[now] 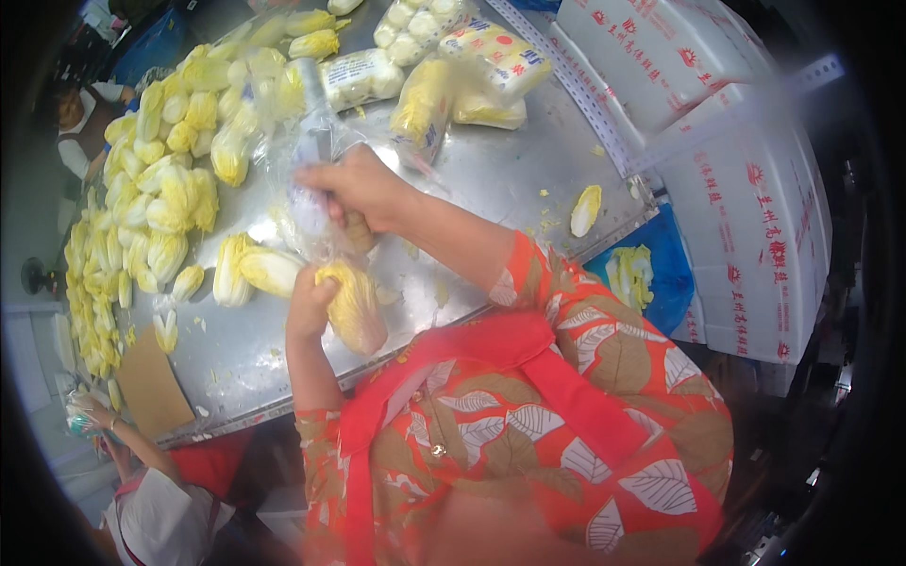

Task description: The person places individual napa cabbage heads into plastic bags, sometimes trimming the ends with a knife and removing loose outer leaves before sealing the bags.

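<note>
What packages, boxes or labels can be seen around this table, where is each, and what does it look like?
Clear plastic bag: under the right hand, crinkled, see-through.
Bagged cabbages: far side of the metal table, clear wrap, white label with blue marks.
White foam boxes: stacked right of the table, red print.
Blue bag: below the table corner.

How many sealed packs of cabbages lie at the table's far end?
4, though more may be hidden: one near the pile, one at the top edge, one right of it, one yellowish below.
</note>
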{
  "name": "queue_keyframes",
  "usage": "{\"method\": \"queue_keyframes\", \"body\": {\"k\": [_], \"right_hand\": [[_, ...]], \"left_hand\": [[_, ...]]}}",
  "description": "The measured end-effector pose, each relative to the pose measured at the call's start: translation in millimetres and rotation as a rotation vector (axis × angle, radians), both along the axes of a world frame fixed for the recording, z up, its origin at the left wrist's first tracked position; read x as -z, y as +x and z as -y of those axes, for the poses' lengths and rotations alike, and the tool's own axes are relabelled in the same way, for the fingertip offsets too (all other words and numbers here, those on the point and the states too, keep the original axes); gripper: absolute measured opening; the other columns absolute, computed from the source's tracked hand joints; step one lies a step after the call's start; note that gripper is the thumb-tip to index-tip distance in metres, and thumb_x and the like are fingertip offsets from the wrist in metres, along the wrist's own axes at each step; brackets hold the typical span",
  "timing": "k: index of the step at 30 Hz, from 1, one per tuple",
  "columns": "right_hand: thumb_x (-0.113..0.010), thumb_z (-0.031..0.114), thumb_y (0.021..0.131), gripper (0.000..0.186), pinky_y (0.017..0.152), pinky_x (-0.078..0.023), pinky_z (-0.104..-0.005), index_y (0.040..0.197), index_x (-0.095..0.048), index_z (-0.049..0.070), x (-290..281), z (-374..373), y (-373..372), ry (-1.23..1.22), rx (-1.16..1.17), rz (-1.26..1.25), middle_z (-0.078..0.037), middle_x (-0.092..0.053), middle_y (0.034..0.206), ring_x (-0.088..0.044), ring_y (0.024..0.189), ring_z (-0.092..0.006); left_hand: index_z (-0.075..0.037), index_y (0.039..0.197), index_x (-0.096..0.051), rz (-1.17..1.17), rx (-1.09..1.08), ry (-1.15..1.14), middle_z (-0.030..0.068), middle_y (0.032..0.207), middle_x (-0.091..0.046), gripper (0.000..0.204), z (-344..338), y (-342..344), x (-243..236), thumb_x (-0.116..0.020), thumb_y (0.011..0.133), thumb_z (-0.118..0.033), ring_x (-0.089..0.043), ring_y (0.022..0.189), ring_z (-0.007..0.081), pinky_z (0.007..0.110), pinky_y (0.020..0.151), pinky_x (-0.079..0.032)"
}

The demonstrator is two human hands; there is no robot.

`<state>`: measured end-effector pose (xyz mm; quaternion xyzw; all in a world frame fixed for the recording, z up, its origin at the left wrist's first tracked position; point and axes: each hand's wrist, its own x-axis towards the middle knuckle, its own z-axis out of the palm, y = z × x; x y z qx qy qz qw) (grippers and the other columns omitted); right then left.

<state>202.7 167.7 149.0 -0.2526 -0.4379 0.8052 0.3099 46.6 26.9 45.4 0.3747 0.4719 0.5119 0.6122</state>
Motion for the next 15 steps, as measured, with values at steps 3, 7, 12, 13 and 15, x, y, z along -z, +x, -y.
{"method": "queue_keyframes", "body": {"k": [3, 7, 12, 13, 15], "right_hand": [[-0.07, 0.027, 0.081, 0.029, 0.038, -0.034, -0.0227, 0.067, -0.062, 0.003, -23, -1, 18, 0.02, -0.13, 0.065, -0.003, -0.054, 0.052, -0.046, 0.041, -0.0078], [-0.067, 0.029, 0.083, 0.027, 0.037, -0.032, -0.0219, 0.078, -0.065, 0.002, -19, -9, 45, 0.133, -0.024, 0.109, -0.001, -0.053, 0.054, -0.046, 0.043, -0.0069], [-0.067, 0.021, 0.083, 0.016, 0.042, -0.041, -0.0201, 0.085, -0.062, 0.006, -17, -18, 123, 0.118, 0.084, 0.024, 0.0, -0.058, 0.064, -0.051, 0.048, -0.0059], [-0.064, 0.018, 0.084, 0.012, 0.042, -0.04, -0.0195, 0.086, -0.06, 0.008, -17, -21, 144, 0.145, 0.155, 0.085, 0.002, -0.055, 0.063, -0.052, 0.05, -0.0059], [-0.064, 0.016, 0.082, 0.01, 0.041, -0.04, -0.0198, 0.087, -0.059, 0.008, -13, -29, 201, 0.199, 0.323, 0.3, 0.001, -0.056, 0.066, -0.053, 0.052, -0.0062]], "left_hand": [[0.003, 0.106, -0.059, -0.14, -0.149, 0.057, 0.0074, 0.111, -0.056, 0.033, 8, 28, -8, -0.059, 0.075, -0.008, -0.055, 0.103, 0.017, 0.032, 0.091, -0.043], [0.002, 0.103, -0.059, -0.235, -0.129, 0.175, 0.0055, 0.105, -0.057, 0.023, -5, 37, -38, -0.062, 0.08, -0.002, -0.054, 0.104, 0.017, 0.033, 0.096, -0.039], [0.0, 0.123, -0.05, -0.005, -0.131, 0.266, 0.0116, 0.117, -0.056, 0.043, -7, 51, -70, -0.065, 0.083, -0.008, -0.053, 0.113, 0.0209, 0.034, 0.097, -0.04], [0.0, 0.128, -0.048, 0.075, -0.128, 0.323, 0.0126, 0.12, -0.056, 0.048, -11, 60, -82, -0.064, 0.084, -0.007, -0.053, 0.114, 0.0215, 0.033, 0.096, -0.041], [-0.002, 0.137, -0.039, -0.08, -0.156, 0.26, 0.014, 0.126, -0.053, 0.057, -11, 60, -72, -0.062, 0.085, -0.01, -0.053, 0.116, 0.0235, 0.034, 0.096, -0.042]]}}
